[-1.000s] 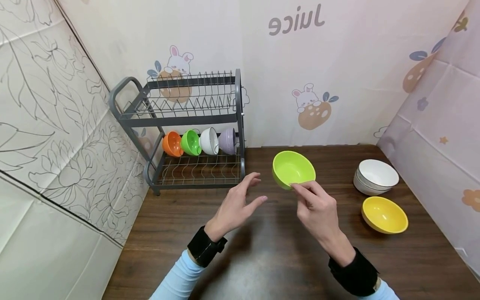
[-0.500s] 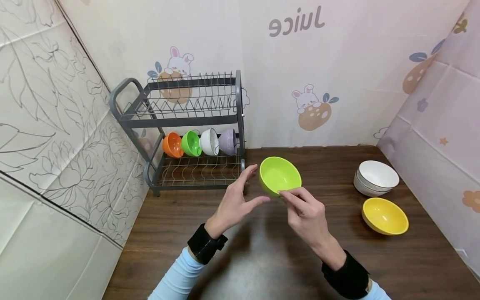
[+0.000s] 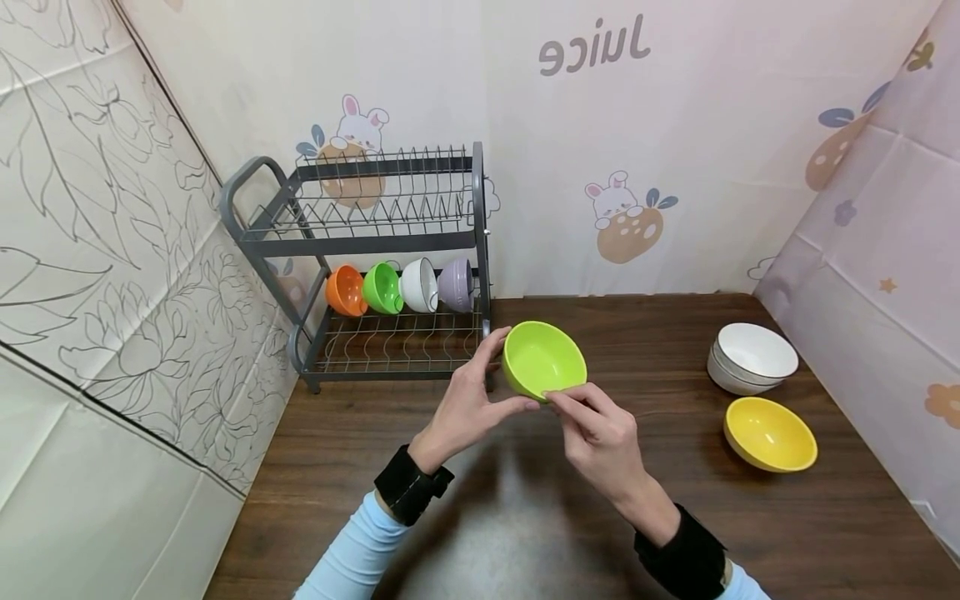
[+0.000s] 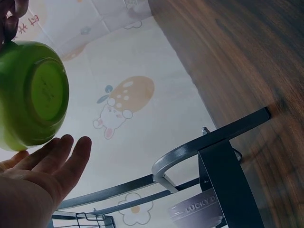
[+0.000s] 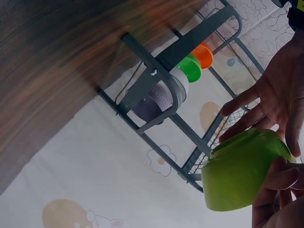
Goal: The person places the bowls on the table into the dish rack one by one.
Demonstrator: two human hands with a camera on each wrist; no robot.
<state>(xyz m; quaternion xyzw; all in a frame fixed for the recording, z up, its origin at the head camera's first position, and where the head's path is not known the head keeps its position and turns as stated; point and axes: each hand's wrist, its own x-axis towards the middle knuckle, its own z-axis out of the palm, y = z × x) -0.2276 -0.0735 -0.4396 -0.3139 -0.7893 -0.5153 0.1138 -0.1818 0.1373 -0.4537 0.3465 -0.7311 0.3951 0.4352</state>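
My right hand [image 3: 603, 442] pinches the near rim of a lime-green bowl [image 3: 543, 358] between thumb and fingers, holding it tilted above the table. At the bowl's left side is my left hand [image 3: 468, 408], its fingers and thumb spread apart around that side, with fingertips right at the wall. In the left wrist view the bowl [image 4: 35, 95] shows its round foot, and the left fingers [image 4: 71, 164] lie fairly straight beside it. From the right wrist, the outer side of the bowl [image 5: 237, 175] is seen against the left palm.
A grey two-tier dish rack [image 3: 367, 244] stands at the back left. Its lower tier holds an orange bowl [image 3: 346, 291], a green bowl [image 3: 383, 288], a white bowl [image 3: 418, 285] and a purple bowl [image 3: 456, 285]. At right are stacked white bowls [image 3: 738, 379] and a yellow bowl [image 3: 770, 433].
My right hand has brought the lime-green bowl leftward and slightly nearer, up to the left hand. The left hand has stayed nearly in place. The rack and other bowls are unmoved.
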